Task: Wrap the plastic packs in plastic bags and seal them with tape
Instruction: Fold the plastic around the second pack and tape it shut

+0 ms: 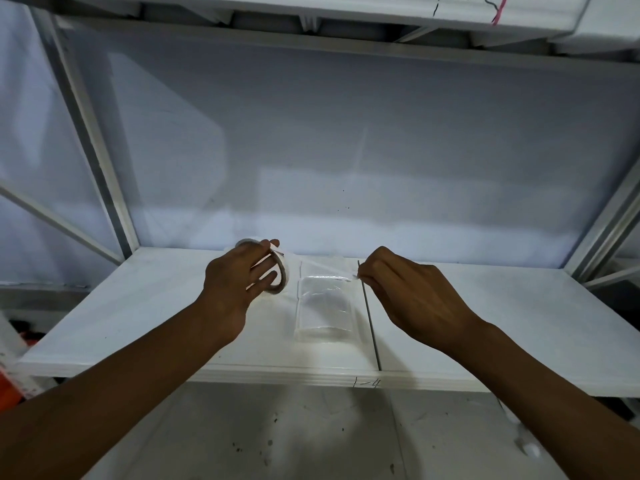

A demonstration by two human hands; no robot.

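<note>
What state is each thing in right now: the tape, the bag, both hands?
tape roll: on edge, gripped by the left hand.
tape strip: pulled out taut from the roll to the right hand, across the bag's far end, uncut; whether it touches the bag is unclear.
plastic bag: flat on the shelf, contents unclear.
left hand: holds the roll.
right hand: pinches the strip's free end.

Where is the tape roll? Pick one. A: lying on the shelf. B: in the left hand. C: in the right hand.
B: the left hand grips the roll, while the right hand pinches the pulled-out tape end over the bag.
</note>
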